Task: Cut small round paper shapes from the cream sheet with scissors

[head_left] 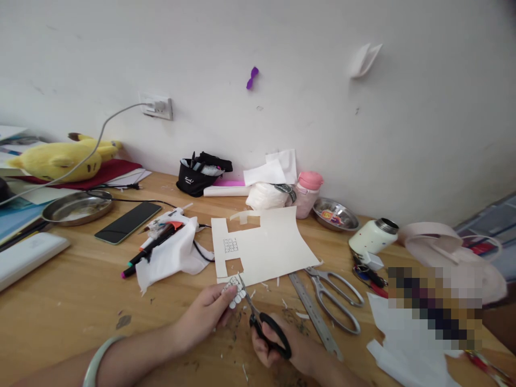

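Note:
My left hand (203, 317) pinches a small piece of paper (235, 291) printed with a pattern of little shapes, just above the wooden table (72, 301). My right hand (278, 344) grips small black-handled scissors (258, 314), and their blades point up into the edge of that piece. A pale green bangle (99, 360) sits on my left wrist. Just beyond lies a large cream sheet (266, 244) with rectangular notches cut out and a small printed grid.
Large metal scissors (336, 295) and a steel ruler (314, 314) lie to the right. Markers on a white cloth (169, 252), a phone (128, 222), two metal dishes (76, 207), a pink bottle (308, 193), a white flask (373, 235) and paper scraps surround them.

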### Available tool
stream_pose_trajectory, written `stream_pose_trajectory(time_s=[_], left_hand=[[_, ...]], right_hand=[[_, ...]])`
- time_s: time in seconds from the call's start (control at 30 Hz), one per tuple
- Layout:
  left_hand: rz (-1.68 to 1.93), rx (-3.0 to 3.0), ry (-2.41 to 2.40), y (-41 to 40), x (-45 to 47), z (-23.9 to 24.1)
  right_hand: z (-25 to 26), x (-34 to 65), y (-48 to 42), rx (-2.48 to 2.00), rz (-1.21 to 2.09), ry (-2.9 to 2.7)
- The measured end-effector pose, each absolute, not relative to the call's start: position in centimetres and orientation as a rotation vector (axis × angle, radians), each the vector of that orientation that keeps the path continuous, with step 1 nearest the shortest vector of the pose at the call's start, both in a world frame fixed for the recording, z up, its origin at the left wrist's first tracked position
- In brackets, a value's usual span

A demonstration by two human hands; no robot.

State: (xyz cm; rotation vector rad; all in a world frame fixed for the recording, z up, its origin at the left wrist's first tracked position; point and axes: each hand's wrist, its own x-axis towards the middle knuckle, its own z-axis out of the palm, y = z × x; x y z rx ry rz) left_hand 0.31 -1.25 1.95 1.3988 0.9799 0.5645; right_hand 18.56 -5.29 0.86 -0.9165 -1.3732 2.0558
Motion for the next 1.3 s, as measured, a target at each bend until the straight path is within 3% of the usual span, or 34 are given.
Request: stream_pose_trajectory(time_s=[1.3], left_hand=[[0.519,1.357,0.934,-1.61,0.66,1.65]], right_hand=[[0.52,18.21,-5.26,-0.988,2.043,-1.365]])
